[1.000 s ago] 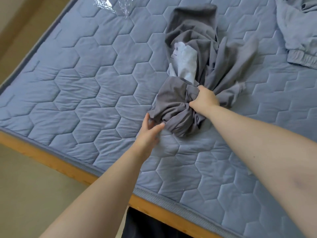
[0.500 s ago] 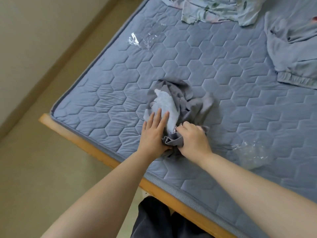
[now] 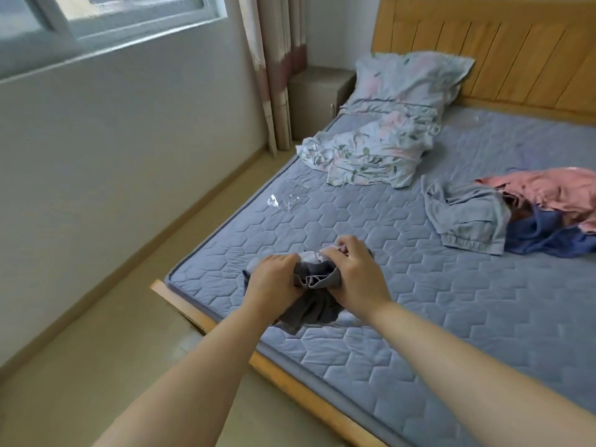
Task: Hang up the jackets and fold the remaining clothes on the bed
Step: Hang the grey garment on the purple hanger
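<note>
A bunched dark grey garment [image 3: 311, 306] with a pale inner patch hangs between my hands, just above the near corner of the blue quilted mattress [image 3: 435, 317]. My left hand [image 3: 273, 283] grips its left side with curled fingers. My right hand [image 3: 353, 275] grips its gathered top edge. On the right of the bed lie a light grey-blue garment [image 3: 467, 217], a pink garment [image 3: 554, 191] and a dark blue garment [image 3: 548, 235], all crumpled together.
A floral pillow [image 3: 409, 79] and floral bedding [image 3: 374, 153] lie near the wooden headboard [image 3: 483, 46]. Clear plastic wrap [image 3: 283, 200] sits at the mattress's left edge. A nightstand [image 3: 317, 98], curtain [image 3: 277, 69] and window wall stand to the left, with beige floor below.
Both hands have gathered the grey garment and lifted it off the mattress. My left hand went from lying flat on it to gripping it. The view has tilted up, showing the whole bed.
</note>
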